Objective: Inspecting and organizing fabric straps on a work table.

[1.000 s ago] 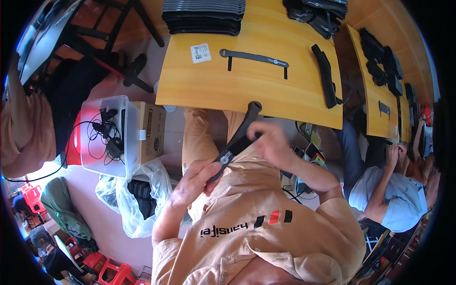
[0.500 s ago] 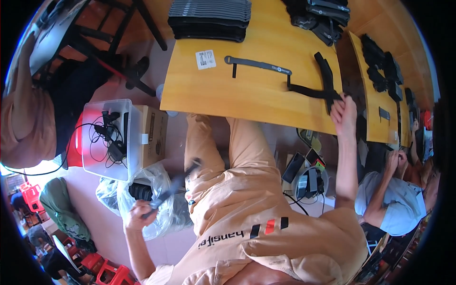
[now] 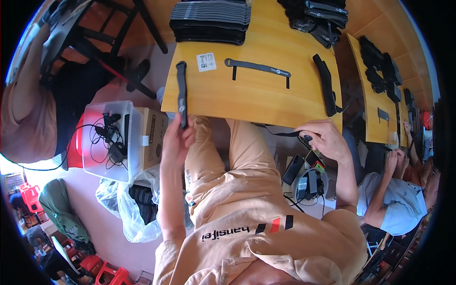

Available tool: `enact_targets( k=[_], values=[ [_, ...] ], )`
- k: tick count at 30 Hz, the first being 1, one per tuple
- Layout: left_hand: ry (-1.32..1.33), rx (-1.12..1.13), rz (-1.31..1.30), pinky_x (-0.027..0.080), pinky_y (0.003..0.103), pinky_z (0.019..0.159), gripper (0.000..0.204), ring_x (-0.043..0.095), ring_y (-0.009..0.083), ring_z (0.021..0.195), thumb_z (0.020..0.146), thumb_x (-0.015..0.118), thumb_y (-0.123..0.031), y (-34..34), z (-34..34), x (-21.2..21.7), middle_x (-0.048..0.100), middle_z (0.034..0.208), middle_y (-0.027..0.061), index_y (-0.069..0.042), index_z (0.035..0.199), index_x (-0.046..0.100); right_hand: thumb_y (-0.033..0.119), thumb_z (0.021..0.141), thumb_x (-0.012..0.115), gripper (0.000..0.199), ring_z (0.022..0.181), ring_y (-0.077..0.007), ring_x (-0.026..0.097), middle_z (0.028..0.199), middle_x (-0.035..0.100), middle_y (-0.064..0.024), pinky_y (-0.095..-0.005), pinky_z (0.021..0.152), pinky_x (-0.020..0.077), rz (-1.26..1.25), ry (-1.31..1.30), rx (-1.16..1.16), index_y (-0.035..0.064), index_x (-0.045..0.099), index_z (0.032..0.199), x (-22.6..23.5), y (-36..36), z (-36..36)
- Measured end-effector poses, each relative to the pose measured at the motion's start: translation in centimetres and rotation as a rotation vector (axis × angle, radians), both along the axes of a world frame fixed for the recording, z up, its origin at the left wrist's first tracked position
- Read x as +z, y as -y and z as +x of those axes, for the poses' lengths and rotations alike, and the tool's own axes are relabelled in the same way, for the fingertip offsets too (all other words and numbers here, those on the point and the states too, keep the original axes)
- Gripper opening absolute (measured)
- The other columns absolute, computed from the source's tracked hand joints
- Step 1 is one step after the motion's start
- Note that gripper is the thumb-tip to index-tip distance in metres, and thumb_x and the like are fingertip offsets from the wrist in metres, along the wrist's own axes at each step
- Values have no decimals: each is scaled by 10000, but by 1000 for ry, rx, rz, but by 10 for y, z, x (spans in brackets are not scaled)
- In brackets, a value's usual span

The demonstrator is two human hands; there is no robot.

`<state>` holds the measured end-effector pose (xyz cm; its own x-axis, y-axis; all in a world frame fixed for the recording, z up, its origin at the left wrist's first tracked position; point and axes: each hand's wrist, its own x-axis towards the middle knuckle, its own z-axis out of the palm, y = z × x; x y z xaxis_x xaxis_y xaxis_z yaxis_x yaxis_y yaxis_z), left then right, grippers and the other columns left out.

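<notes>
My left hand (image 3: 179, 137), at the table's front left, is closed on one end of a grey strap (image 3: 181, 88). Its other end reaches up over the wood. My right hand (image 3: 327, 138) pinches a black strap (image 3: 284, 134) just off the front edge; the strap's thin tail runs left along that edge. Between the hands, further in, a grey strap (image 3: 256, 67) lies flat with two short black tabs (image 3: 287, 82) pointing toward me. Folded black straps (image 3: 325, 84) lie near the right edge of the table (image 3: 213, 95).
A stack of grey and black straps (image 3: 209, 23) stands at the far left, a looser pile (image 3: 320, 21) at the far right. A white label (image 3: 206, 62) lies on the wood. Below left are a clear bin (image 3: 107, 142) and a plastic bag (image 3: 137, 223). Co-workers sit on both sides.
My left hand has risen from beside the plastic bag to the table, bringing the grey strap. My right hand has drawn the black strap off the folded ones, toward me past the front edge.
</notes>
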<state>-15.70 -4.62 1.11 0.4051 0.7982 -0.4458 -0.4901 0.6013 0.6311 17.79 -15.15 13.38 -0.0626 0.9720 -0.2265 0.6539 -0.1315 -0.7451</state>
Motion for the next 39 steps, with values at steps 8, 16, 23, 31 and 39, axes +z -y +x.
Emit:
enact_targets(
  k=[8,16,23,31,39],
  values=[
    [-667,-159,-23,423,222,410,779,528,141,409,886,245,-657,-14,28,0,549,531,48,8,764,632,-94,807,529,182,590,-82,566,723,607,-51,-190,496,451,-65,-159,-147,-25,653,921,-11,3,14],
    [-719,-133,623,441,199,541,304,584,74,639,872,604,-272,24,57,45,621,671,44,27,908,652,-41,760,613,163,617,-204,581,766,618,-96,-307,549,450,239,-109,198,28,655,901,-23,-4,-8],
    [-329,-746,520,399,184,565,235,494,42,635,849,647,-178,13,89,59,564,693,3,33,949,617,-42,753,610,249,729,-280,616,817,619,-130,-320,625,481,358,-218,50,39,620,988,-19,-24,-31],
    [-484,-742,583,437,199,587,128,531,57,644,850,620,-94,-34,60,49,587,684,18,33,831,621,-87,831,542,194,684,-89,616,754,614,-49,-222,595,541,-23,-562,-445,-30,606,1005,-72,-17,8],
    [-623,-310,474,452,192,568,105,552,67,604,835,640,-108,-68,104,31,596,687,15,-13,863,604,52,803,657,92,576,-87,605,697,624,-50,-193,480,480,60,-642,-621,0,609,861,-98,-53,32]
  ],
)
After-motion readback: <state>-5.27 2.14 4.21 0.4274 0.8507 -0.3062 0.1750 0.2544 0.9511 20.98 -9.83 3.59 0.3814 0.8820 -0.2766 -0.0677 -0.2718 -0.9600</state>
